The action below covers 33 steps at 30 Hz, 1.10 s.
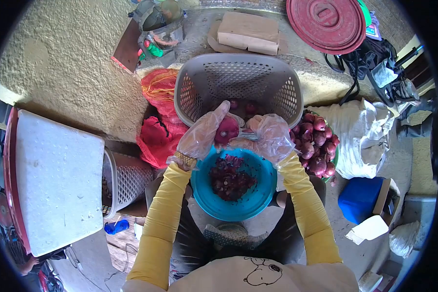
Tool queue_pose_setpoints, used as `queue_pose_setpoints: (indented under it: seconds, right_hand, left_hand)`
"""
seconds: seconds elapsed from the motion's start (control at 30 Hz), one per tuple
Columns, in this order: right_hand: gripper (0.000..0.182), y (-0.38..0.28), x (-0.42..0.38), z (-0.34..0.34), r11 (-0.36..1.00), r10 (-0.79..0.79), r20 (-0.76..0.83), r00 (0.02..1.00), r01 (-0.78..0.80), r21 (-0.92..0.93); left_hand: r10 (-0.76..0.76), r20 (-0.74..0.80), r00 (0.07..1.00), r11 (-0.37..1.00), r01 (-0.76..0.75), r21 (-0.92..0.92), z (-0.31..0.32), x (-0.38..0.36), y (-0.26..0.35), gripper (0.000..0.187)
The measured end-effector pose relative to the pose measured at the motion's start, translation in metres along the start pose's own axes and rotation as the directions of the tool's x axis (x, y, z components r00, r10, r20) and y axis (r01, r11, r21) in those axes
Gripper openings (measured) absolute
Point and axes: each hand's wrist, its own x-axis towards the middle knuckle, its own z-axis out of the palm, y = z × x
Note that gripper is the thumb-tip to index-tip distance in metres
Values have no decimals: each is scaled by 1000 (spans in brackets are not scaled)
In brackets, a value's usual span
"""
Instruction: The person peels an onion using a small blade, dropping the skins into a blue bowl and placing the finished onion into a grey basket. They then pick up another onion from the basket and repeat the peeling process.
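Observation:
My left hand [207, 130], in a clear plastic glove, is closed around a red onion [227, 130]. My right hand [272, 136], gloved the same way, is closed beside the onion on what looks like a small knife [248, 134], mostly hidden by fingers and plastic. Both hands are between a teal basin [199, 187] and a grey perforated basket [238, 73]. Dark red onion peelings and scraps [231, 180] lie in the basin. A few red onions [250, 108] show at the bottom of the basket.
Many red onions [317, 141] fill a green container at right, beside a white sack [362, 138]. A red mesh sack [160, 141] lies left of the basket. A white foam board [61, 182], second basket [131, 180] and blue container [360, 198] stand at the sides.

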Motion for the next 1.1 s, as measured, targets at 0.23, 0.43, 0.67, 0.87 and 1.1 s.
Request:
queue_pose_setpoints:
  seconds: [0.23, 0.43, 0.67, 0.87, 1.1]
  right_hand:
    - [69, 2, -1, 0, 998, -1, -18, 1000, 2, 70]
    - [71, 2, -1, 2, 999, -9, -41, 999, 11, 45]
    - [73, 2, 1, -1, 1000, -20, 48, 999, 21, -14]
    - [62, 4, -2, 5, 994, -66, 35, 997, 63, 85]
    - [66, 10, 0, 4, 990, -69, -177, 982, 89, 110]
  left_hand:
    - [-551, 73, 831, 725, 520, -452, 13, 2, -17, 56]
    - [44, -157, 987, 997, -32, 76, 15, -1, -12, 58]
    - [-469, 155, 870, 823, 493, -281, 11, -2, -25, 61]
    - [-197, -72, 978, 975, 188, -119, 16, -1, -18, 56]
    - [-520, 418, 745, 657, 662, -361, -19, 23, 25, 48]
